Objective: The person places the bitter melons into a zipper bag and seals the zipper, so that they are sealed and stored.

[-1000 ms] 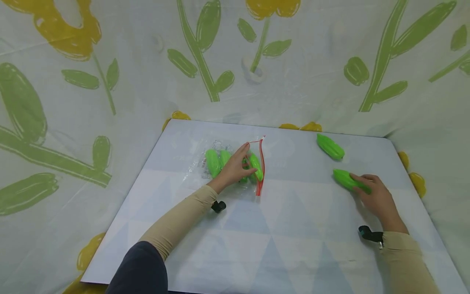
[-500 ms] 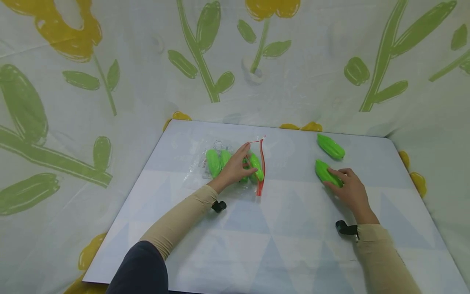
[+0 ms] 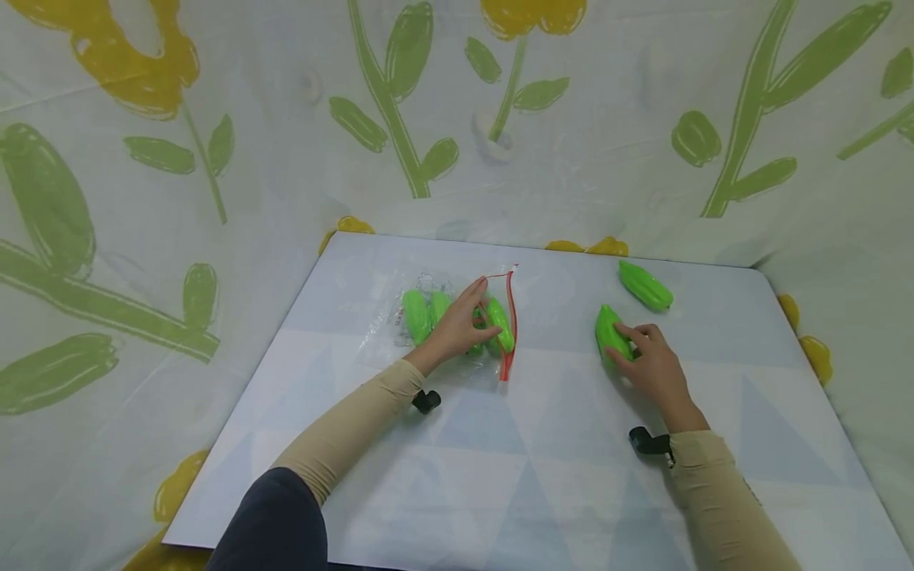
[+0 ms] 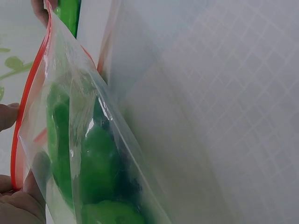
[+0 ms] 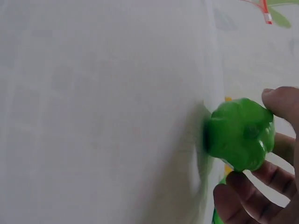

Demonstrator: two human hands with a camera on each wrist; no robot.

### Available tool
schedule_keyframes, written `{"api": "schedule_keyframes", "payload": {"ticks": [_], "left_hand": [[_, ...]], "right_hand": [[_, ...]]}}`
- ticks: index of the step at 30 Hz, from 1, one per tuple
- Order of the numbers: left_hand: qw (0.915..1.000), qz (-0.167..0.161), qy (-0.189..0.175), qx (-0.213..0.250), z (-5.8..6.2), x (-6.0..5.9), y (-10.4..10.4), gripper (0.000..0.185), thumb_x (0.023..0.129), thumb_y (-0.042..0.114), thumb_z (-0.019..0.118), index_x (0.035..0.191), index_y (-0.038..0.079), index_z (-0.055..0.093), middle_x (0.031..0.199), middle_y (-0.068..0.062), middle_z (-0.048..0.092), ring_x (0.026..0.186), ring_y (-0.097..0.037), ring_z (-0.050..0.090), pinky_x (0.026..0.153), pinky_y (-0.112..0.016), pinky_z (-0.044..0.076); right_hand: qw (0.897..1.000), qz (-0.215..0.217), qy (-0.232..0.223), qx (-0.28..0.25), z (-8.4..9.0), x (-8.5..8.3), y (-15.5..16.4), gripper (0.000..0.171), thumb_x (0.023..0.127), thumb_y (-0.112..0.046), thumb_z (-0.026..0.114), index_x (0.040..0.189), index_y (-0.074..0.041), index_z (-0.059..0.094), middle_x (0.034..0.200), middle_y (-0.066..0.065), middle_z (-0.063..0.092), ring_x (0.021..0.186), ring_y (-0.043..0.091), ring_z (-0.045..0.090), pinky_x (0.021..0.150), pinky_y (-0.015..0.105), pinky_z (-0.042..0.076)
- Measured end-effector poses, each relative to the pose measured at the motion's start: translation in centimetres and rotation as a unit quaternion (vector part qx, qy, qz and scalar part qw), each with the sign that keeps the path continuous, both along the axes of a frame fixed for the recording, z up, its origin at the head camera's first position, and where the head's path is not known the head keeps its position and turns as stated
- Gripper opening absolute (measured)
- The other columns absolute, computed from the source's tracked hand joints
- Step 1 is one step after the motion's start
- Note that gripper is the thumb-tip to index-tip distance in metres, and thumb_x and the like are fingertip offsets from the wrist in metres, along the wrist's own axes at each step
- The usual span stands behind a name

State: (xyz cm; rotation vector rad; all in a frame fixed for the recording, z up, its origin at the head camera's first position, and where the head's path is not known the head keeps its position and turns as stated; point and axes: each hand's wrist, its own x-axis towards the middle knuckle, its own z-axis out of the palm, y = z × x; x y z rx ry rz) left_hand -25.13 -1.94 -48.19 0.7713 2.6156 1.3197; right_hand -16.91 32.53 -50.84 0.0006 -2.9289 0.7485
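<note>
My left hand is at the mouth of a clear zip bag, pinching its red-sealed edge and spreading it. Several green ridged toy vegetables lie inside, partly hidden behind that hand. In the left wrist view, the bag's red seal runs along the fingertips. To the right of the bag, my right hand holds another green ridged toy vegetable between thumb and fingers. The right wrist view shows that vegetable's lobed end close over the table. Behind it lies a loose green toy vegetable.
The white table has pale blue triangles and stands against a hanging flower-print cloth at the back and sides. Small black wrist cameras sit below both hands.
My right hand has moved left across the table with the green toy vegetable, bringing it nearer the bag and turning it more upright in view. My left hand and the bag stay in place.
</note>
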Motion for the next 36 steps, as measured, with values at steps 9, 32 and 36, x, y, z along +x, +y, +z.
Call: {"api": "schedule_keyframes", "payload": {"ticks": [9,32,36], "left_hand": [[1.0,0.0,-0.006,0.002,0.1,0.0,-0.1,0.092,0.081,0.027,0.072,0.15,0.011,0.013,0.156,0.002,0.009,0.098,-0.01,0.055,0.084,-0.017,0.05],[0.9999,0.001,-0.009,0.008,0.1,0.1,0.1,0.092,0.081,0.026,0.072,0.149,0.008,0.014,0.155,0.001,0.009,0.095,-0.01,0.056,0.084,-0.016,0.049],[0.9999,0.004,-0.012,0.006,0.2,0.2,0.2,0.092,0.081,0.025,0.072,0.149,0.008,0.014,0.155,0.003,0.009,0.098,-0.011,0.056,0.085,-0.016,0.049]], "right_hand": [[0.999,0.008,-0.042,-0.028,0.5,0.1,-0.1,0.064,0.089,-0.048,0.054,0.141,-0.013,0.041,0.122,0.018,0.037,0.095,0.031,0.052,0.061,0.036,0.048],[0.995,0.022,-0.08,-0.064,0.9,0.4,0.3,0.067,0.088,-0.054,0.054,0.142,-0.019,0.039,0.128,0.021,0.042,0.096,0.033,0.054,0.063,0.036,0.051],[0.994,0.024,-0.088,-0.06,1.2,0.3,0.4,0.069,0.086,-0.054,0.055,0.143,-0.019,0.039,0.129,0.021,0.041,0.096,0.032,0.054,0.063,0.035,0.051]]}}
